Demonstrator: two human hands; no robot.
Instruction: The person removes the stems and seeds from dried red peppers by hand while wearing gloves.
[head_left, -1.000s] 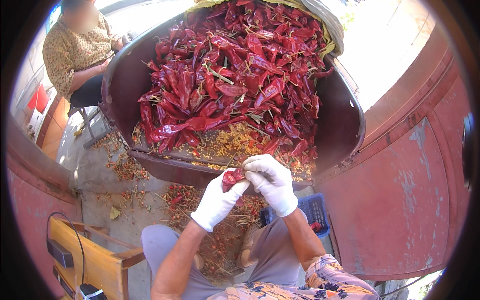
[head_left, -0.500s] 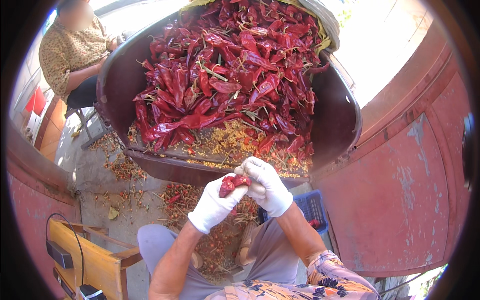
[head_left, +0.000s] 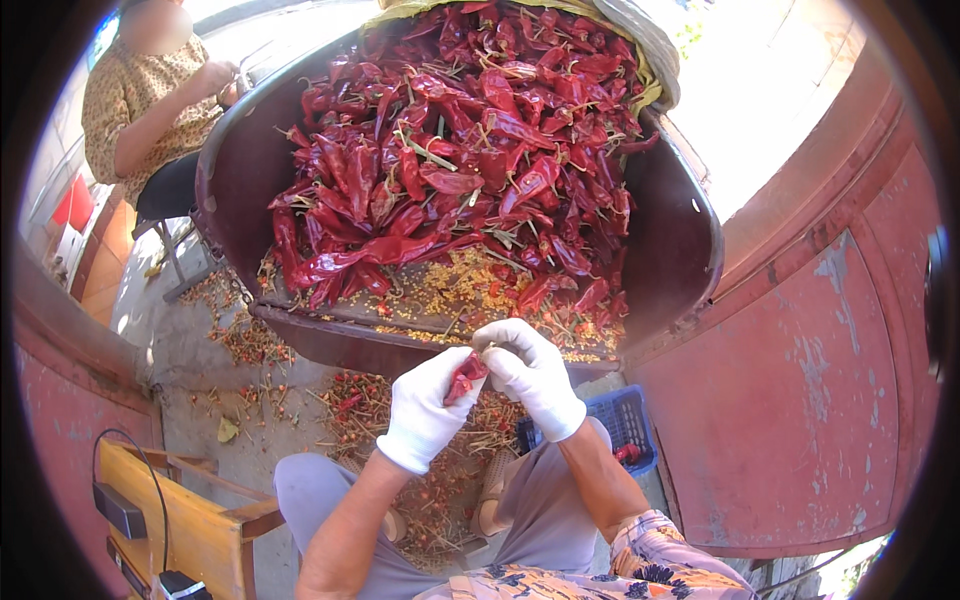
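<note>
In front of the cart's near edge, my left hand [head_left: 432, 404], in a white glove, is closed round a dark red dried chili pepper [head_left: 466, 377]. The pepper's lower part shows between thumb and fingers. My right hand [head_left: 532, 376], also gloved, is closed in a pinch at the pepper's upper end. A small pale bit shows at those fingertips, too small to name. Just beyond both hands, a heap of dried chili peppers [head_left: 470, 160] with stems fills most of the dark red metal cart bed [head_left: 668, 235].
Yellow seeds [head_left: 465, 282] lie along the cart's near edge. Stems and scraps [head_left: 370, 395] cover the ground below. A blue plastic basket [head_left: 622, 415] stands by my right knee, a wooden stool [head_left: 185, 510] at lower left. Another person [head_left: 150, 110] sits at far left. Red metal panels [head_left: 790, 390] stand at right.
The pepper sits more upright and deeper in my left hand, with less of it showing. My right fingertips have shifted slightly up its end. The other person's forearm has risen.
</note>
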